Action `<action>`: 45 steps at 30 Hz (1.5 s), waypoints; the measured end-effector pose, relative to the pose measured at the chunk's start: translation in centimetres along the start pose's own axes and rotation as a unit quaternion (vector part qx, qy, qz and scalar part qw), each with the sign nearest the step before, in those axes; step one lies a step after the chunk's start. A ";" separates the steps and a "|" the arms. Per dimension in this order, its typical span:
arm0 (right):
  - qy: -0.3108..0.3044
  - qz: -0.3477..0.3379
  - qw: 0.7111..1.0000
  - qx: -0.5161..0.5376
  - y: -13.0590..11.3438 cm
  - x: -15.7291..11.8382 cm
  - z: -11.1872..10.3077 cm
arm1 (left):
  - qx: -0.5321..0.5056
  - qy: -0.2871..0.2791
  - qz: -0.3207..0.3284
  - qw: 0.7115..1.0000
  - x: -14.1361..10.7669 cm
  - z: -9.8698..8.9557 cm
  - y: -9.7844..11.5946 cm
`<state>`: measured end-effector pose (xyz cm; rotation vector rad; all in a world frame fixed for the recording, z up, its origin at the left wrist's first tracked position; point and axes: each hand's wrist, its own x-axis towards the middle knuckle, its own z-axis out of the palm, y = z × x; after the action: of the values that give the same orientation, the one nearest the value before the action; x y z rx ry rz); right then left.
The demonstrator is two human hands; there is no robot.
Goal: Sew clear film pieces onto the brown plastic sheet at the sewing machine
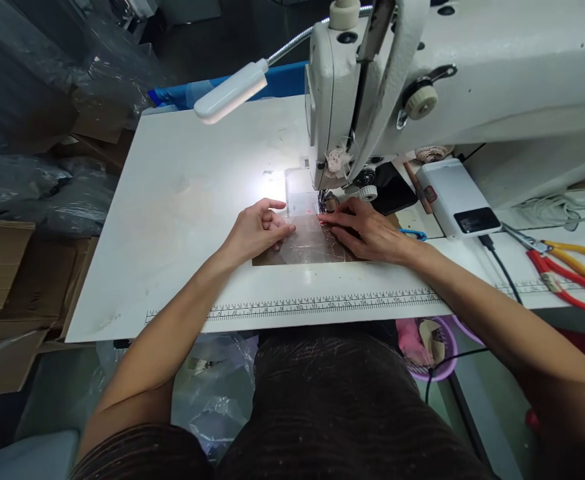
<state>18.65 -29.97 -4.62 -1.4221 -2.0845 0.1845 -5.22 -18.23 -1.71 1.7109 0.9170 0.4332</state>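
Note:
A piece of thin, see-through whitish fabric lies on the sewing machine bed, reaching under the presser foot. My left hand is closed on its left edge, thumb and fingers pinching it. Just right of the needle area, my right hand has bent fingers closed on the right side of the fabric, index fingertip close to the foot. The sewing machine head stands directly above and hides part of the fabric's far end. A brown plate shows beneath the fabric.
A white lamp on a bendable neck hangs over the white table. To the right are a white power bank with a cable, scissors and a dark phone. Cardboard boxes stand left; a purple basket sits below.

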 end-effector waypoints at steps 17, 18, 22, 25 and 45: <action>-0.024 0.001 0.999 0.024 0.1 -0.5 -0.4 | 0.001 -0.004 -0.001 1.000 0.0 0.3 0.2; -0.029 -0.001 0.999 0.032 -0.1 -0.5 -0.6 | 0.000 -0.003 0.000 1.000 0.0 0.3 0.1; -0.068 -0.015 0.996 0.060 -0.6 -0.7 -1.6 | -0.005 -0.003 -0.003 1.000 0.0 0.4 0.0; -0.097 -0.014 0.995 0.025 -1.0 -1.0 -1.7 | -0.004 -0.002 -0.003 1.000 0.0 0.5 0.0; -0.047 0.000 0.999 0.020 -1.2 -1.1 -0.8 | 0.494 -0.100 0.357 0.786 2.9 1.6 1.4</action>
<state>18.40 -31.59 -3.91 -1.4140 -2.1445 0.2977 -1.79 -17.27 -1.46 3.0309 0.2500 0.2289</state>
